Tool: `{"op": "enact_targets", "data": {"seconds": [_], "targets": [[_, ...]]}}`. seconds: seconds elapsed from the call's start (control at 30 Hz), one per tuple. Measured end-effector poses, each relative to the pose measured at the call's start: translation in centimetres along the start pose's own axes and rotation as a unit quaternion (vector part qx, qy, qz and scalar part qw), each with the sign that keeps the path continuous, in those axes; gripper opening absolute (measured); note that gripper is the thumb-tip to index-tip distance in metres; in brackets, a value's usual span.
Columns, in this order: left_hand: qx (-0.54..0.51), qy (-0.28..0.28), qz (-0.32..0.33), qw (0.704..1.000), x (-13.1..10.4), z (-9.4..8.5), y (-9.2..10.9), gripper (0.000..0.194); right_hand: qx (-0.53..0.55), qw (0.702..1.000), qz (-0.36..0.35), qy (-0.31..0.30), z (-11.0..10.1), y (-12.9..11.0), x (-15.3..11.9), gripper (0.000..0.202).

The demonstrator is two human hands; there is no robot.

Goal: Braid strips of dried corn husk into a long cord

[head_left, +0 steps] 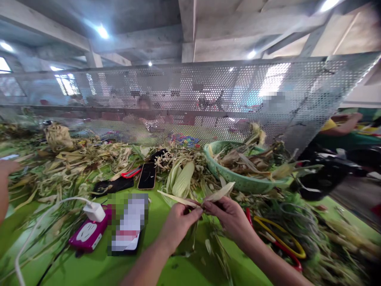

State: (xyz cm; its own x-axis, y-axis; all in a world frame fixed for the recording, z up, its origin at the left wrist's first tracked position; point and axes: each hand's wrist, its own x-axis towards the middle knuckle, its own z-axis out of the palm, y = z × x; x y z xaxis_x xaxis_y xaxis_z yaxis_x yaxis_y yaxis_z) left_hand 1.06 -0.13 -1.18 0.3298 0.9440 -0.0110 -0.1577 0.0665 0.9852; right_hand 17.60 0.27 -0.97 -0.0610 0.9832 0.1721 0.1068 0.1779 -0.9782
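Note:
Both my hands meet over the green table [166, 262], fingers pinched close together. Between the fingertips of my left hand [180, 220] runs a narrow strip of pale corn husk [172, 197] that points out to the left. My right hand [228, 216] pinches a wider pale corn husk piece [220, 193] that sticks up to the right. Whether the two pieces are joined where the fingertips meet cannot be seen. Just beyond my hands lies a bundle of broad corn husks [183, 178]. Thin scraps hang and lie below my fingers.
A green plastic basket [217, 169] of dry husks stands at back right. Scissors with red and yellow handles [282, 234] lie right. Left are a phone [131, 222], a dark phone [147, 176], a pink power strip [91, 232] and another person's hand [6, 178]. A perforated metal screen [184, 95] rises behind.

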Motion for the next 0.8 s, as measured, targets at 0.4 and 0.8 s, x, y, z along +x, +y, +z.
{"op": "enact_targets", "data": {"seconds": [0.4, 0.8], "targets": [[-0.096, 0.091, 0.028, 0.991, 0.9, -0.3, -0.1, 0.030, -0.287, 0.942, -0.174, 0.022, 0.7, -2.7, -1.5, 0.018], [-0.129, 0.054, 0.007, 0.990, -0.1, 0.3, 0.8, 0.028, 0.082, 0.988, 0.083, -0.102, 2.6, -2.7, -1.8, 0.031]]}}
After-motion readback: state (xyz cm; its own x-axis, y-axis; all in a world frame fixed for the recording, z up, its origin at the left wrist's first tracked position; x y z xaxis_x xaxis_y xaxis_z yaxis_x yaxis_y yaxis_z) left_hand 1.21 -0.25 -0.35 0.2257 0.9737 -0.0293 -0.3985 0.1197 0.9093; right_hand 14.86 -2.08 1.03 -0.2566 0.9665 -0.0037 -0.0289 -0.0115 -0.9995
